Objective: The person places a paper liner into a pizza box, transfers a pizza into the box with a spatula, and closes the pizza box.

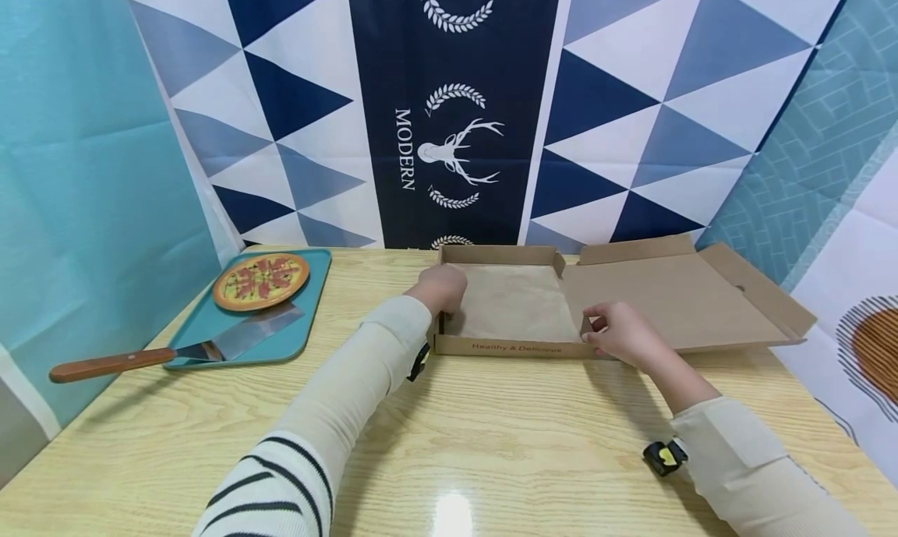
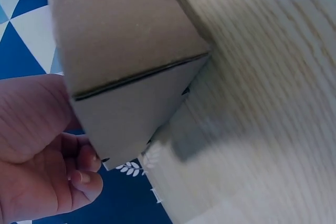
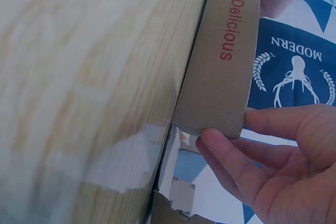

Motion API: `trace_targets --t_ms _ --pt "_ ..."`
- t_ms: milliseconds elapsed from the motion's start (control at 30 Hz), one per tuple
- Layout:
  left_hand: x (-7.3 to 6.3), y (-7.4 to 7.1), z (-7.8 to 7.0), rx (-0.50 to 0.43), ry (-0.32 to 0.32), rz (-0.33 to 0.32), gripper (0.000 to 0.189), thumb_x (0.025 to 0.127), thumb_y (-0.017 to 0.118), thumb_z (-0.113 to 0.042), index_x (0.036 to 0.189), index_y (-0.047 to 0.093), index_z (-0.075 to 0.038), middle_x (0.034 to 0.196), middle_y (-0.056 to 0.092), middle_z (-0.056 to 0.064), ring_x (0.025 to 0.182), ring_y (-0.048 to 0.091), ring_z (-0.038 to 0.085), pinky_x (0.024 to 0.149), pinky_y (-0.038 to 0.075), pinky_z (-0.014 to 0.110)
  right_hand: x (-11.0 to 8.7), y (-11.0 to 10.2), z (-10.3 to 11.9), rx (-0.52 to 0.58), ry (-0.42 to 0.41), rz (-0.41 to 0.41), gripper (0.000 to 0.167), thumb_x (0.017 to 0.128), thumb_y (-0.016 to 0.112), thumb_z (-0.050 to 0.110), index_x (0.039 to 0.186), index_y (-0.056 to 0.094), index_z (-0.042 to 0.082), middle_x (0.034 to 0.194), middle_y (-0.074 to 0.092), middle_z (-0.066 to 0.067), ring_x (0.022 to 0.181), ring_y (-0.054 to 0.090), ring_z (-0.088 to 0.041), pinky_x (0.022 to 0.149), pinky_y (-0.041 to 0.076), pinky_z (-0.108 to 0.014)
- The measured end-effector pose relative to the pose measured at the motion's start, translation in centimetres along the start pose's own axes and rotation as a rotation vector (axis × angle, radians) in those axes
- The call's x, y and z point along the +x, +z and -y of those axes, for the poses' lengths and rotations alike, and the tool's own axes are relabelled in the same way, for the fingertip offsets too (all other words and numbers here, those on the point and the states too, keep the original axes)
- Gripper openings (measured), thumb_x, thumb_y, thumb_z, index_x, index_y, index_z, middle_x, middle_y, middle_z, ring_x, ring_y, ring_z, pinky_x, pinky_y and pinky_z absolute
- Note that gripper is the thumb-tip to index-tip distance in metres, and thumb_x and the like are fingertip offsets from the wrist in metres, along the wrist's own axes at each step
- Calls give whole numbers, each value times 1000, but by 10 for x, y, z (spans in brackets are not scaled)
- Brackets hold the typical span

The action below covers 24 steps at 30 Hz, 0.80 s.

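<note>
A brown cardboard pizza box (image 1: 456,345) stands at the back of the table, its lid (image 1: 673,299) laid open to the right. "Healthy & Delicious" is printed on its front wall. Over the left side wall reaches my left hand (image 1: 444,287), fingers curled at the inner side of that wall. In the left wrist view this hand (image 2: 37,150) is partly hidden by the cardboard wall (image 2: 131,119). My right hand (image 1: 620,333) pinches the front right corner between thumb and fingers; the right wrist view shows the fingertips (image 3: 212,136) against the wall's end.
At the left, a teal tray (image 1: 319,287) holds a pizza (image 1: 261,281). A pizza server (image 1: 112,364) with a wooden handle lies across the tray's front, its handle jutting past the rim. Patterned cloth (image 1: 456,116) hangs behind the table, with a teal curtain (image 1: 91,171) at left.
</note>
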State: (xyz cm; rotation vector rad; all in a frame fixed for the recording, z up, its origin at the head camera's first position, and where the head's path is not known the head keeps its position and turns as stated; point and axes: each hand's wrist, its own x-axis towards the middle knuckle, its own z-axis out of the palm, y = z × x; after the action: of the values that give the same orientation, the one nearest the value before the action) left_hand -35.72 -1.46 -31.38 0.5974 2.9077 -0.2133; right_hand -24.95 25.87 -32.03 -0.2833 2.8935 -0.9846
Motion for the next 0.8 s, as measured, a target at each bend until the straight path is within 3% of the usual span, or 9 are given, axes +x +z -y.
trace_targets --t_ms 100,200,300,433,600,800 --pt "-1 -5 1 19 37 0 5 88 62 -7 85 65 -10 91 58 4 68 49 17 54 40 29 0 0 0 -2 -2 0 45 90 62 -4 127 45 -23 102 60 -32 80 65 -27 66 58 -36" --pt "-4 -14 -2 24 131 -6 4 84 67 -5 86 68 -8 89 62 3 74 53 17 59 43 27 0 -1 0 -2 -5 -1 45 90 62 -4 128 45 -23 101 60 -32 80 65 -27 67 58 -37" --pt "-10 -22 -11 -26 267 14 19 83 72 -4 101 74 -8 103 69 1 94 61 16 78 49 25 0 -2 -1 -9 -10 -5 45 90 62 -4 127 45 -23 101 60 -32 80 65 -28 66 58 -37" --pt "-19 -24 -27 -97 407 109 39 87 68 -4 125 67 -12 130 62 0 126 51 17 105 39 28 0 -2 -2 -11 -10 -8 45 89 62 -4 127 45 -23 101 60 -32 80 65 -27 66 58 -37" --pt "-27 -17 -37 -83 470 194 49 91 54 5 133 62 -19 143 51 2 137 39 17 112 30 28 0 -2 -1 -20 -12 -6 46 89 63 -3 127 46 -23 102 61 -32 80 66 -28 65 58 -35" --pt "-25 -7 -31 -89 454 200 45 91 53 3 129 65 -20 133 60 -3 128 48 10 106 37 24 0 -1 -2 -18 -28 -5 46 88 64 -4 125 46 -24 100 61 -32 80 66 -28 64 58 -35"
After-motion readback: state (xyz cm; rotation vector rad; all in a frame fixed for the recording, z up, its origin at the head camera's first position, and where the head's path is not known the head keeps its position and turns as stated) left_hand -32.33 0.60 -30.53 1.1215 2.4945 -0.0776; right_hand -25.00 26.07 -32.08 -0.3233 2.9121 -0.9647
